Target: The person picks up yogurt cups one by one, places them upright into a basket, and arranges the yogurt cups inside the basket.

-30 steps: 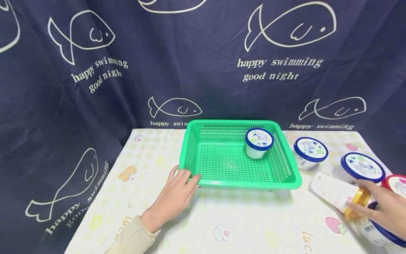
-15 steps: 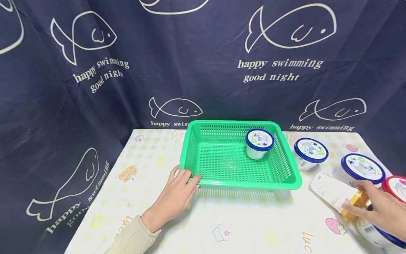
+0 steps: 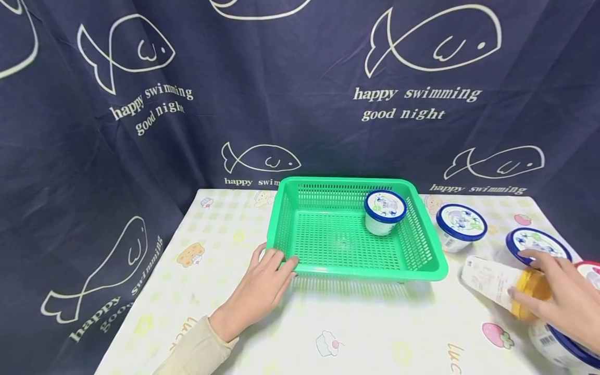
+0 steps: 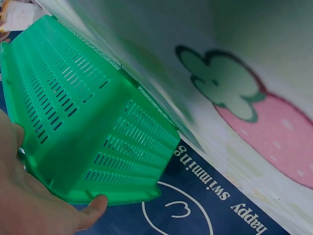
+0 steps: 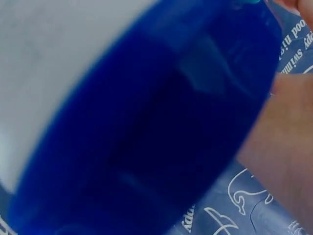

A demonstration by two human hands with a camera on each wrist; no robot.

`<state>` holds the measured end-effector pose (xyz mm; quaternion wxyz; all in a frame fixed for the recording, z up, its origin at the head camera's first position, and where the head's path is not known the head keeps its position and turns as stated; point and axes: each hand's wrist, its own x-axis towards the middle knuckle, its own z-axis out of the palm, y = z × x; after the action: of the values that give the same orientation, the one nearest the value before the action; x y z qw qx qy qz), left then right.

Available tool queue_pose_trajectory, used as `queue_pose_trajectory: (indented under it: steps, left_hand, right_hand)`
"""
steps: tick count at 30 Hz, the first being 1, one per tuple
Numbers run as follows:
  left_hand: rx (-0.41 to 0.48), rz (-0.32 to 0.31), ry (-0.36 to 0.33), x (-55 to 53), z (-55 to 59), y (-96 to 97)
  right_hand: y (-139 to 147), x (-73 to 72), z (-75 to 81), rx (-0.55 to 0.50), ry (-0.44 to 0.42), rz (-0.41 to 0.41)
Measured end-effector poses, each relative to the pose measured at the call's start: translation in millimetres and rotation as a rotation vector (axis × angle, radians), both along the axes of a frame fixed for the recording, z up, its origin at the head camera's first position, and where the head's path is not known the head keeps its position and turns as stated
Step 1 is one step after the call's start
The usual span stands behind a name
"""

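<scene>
My left hand grips the near left corner of a green plastic basket, fingers over its rim. In the left wrist view the hand's thumb lies against the rim of the basket. At the right, my right hand holds a white tub with a yellow-orange lid by the lid end, its body pointing left and away. A blue-lidded white tub stands inside the basket at its right. The right wrist view is mostly filled by a blurred blue-lidded tub.
More blue-lidded tubs stand right of the basket: one near its side, another farther right, and a third tub below my right hand. A red-lidded tub sits at the right edge. A dark curtain hangs behind the table.
The yellow-lidded tub has turned slightly in my right hand, its rounded lid showing more. My left hand and the basket stay in place.
</scene>
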<state>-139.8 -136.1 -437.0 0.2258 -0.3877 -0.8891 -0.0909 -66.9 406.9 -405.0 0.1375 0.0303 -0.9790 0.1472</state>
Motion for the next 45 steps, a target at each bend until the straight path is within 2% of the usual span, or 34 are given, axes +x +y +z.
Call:
queue_pose_trajectory:
  steps: [3,4,7,10,12,16,25,32,37,45]
  left_hand:
    - [-0.006,0.002,0.002,-0.5,-0.6,-0.2]
    - [-0.007,0.002,0.003,-0.8,-1.0,0.0]
    - [0.0,-0.005,0.001,-1.9,-1.9,1.1]
    - [0.013,-0.017,-0.001,-2.7,-1.9,1.6]
    - [0.018,-0.021,0.002,-2.8,-1.2,1.3]
    - [0.019,-0.022,0.008,-3.2,0.1,0.5]
    - [0.007,-0.005,0.006,-2.0,1.2,0.1]
    - [0.009,-0.007,-0.002,-1.6,1.3,-0.4]
    - [0.0,0.0,0.005,-1.2,0.4,0.0]
    - [0.01,-0.002,0.015,-1.3,-0.5,0.6]
  right_hand:
    - [-3.8,-4.5,1.8,0.026,-0.014,0.03]
    - [-4.0,-6.1,2.4,0.042,-0.049,0.032]
    - [-2.7,-9.3,2.4,0.075,-0.198,0.017]
    - [1.4,-9.3,-0.3,0.105,-0.386,-0.042]
    - [4.1,-7.3,-3.7,0.118,-0.458,-0.075]
    - [6.0,-3.5,-7.1,0.107,-0.489,-0.102]
    - [-5.8,-3.0,8.6,0.078,-0.371,-0.085]
    - [-13.8,-2.1,11.5,0.054,-0.078,0.004]
    - [-19.1,-4.2,16.9,0.039,-0.066,-0.014]
    - [-30.3,-4.7,29.5,0.019,0.033,-0.047]
